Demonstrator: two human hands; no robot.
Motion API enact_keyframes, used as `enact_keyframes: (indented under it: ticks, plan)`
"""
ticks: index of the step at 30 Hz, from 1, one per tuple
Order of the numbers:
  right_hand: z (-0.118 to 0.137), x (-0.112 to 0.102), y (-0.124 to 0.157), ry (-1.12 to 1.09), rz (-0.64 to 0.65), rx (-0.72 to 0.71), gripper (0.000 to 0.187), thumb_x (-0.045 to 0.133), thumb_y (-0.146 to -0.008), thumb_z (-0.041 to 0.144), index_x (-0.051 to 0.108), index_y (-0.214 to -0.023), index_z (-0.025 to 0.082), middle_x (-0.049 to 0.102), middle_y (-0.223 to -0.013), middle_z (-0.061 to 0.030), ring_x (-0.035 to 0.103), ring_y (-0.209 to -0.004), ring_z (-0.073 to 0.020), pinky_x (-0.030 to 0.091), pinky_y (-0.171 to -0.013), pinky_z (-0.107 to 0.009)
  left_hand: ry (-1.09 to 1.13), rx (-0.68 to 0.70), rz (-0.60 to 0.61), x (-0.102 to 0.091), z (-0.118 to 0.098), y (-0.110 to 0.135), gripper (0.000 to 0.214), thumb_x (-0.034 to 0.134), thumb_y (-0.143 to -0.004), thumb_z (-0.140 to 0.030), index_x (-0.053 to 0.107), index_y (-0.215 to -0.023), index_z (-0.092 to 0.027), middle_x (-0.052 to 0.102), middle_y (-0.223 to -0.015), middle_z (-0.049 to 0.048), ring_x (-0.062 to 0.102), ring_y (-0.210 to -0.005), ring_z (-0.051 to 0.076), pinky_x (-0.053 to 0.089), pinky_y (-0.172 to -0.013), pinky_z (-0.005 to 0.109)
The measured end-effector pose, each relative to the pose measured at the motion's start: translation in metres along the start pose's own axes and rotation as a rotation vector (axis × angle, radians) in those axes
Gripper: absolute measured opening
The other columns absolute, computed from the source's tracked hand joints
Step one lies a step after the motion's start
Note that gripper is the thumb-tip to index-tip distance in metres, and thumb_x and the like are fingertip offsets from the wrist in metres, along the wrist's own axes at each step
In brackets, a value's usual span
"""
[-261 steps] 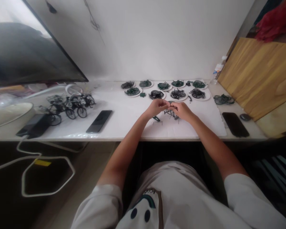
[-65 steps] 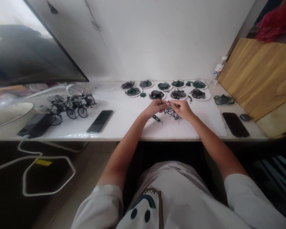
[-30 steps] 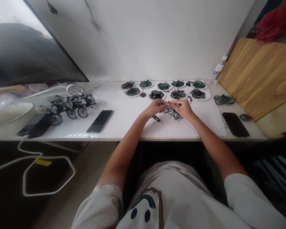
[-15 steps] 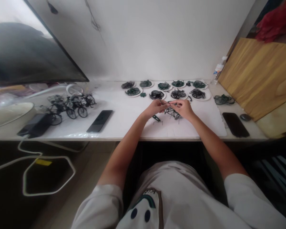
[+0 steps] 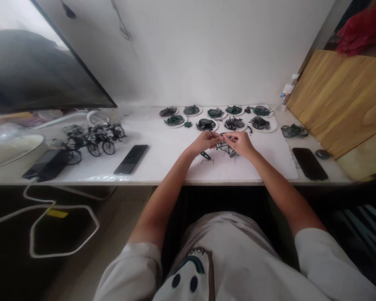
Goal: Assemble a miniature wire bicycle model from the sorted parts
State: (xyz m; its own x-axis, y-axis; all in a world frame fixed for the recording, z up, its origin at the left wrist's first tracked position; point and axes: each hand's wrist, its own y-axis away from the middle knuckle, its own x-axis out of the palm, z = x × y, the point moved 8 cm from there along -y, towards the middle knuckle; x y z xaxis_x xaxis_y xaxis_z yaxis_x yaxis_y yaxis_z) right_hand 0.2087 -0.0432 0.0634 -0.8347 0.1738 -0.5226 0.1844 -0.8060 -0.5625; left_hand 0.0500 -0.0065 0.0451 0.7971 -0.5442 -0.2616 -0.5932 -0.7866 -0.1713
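Observation:
Both hands meet fingertip to fingertip over the white sheet in the middle of the table. My left hand [image 5: 203,142] is closed, its thumb and fingers pinching a small dark model bicycle part, mostly covered by the fingers. My right hand [image 5: 242,143] is pinched too, tips touching the same spot; a small part between them is too hidden to name. Just below the fingers shows a dark model bicycle frame [image 5: 224,147]; whether it is held or rests on the sheet I cannot tell. A dark green-and-black tool [image 5: 205,155] lies close by, with thin wire-like pieces [image 5: 212,162].
Behind the hands stand several white plates [image 5: 217,127] of dark bicycle parts. Assembled model bicycles [image 5: 94,140] are at left, near a phone [image 5: 131,159]. Another phone [image 5: 309,164], loose parts [image 5: 295,131] and a wooden board [image 5: 357,100] are on the right.
My right fingertips have shifted very slightly at the meeting point. Otherwise the hands and the things on the table look the same.

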Motion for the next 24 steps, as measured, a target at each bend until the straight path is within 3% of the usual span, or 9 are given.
enact_keyframes:
  ticks: [17,24]
  plan:
    - [-0.006,0.002,0.000,0.016,-0.012,0.014,0.038,0.073,-0.093,0.044,0.089,-0.105,0.012,0.074,-0.071,-0.0101,0.068,-0.072,-0.0229,0.052,-0.064,-0.031,-0.121,0.001,0.006,0.002,0.008,-0.001,0.042,0.078,-0.093,-0.055,0.077,-0.098,-0.013,0.060,-0.065,0.0002,0.053,-0.059,0.010,0.038,-0.057,0.022]
    - [-0.006,0.004,0.000,0.039,0.019,0.009,0.039,0.069,-0.095,0.045,0.088,-0.104,0.012,0.074,-0.070,-0.0097,0.066,-0.070,-0.0220,0.049,-0.062,-0.031,-0.157,-0.009,0.077,0.007,0.011,0.000,0.040,0.075,-0.095,-0.055,0.077,-0.095,-0.014,0.063,-0.066,0.0018,0.055,-0.059,0.011,0.039,-0.056,0.022]
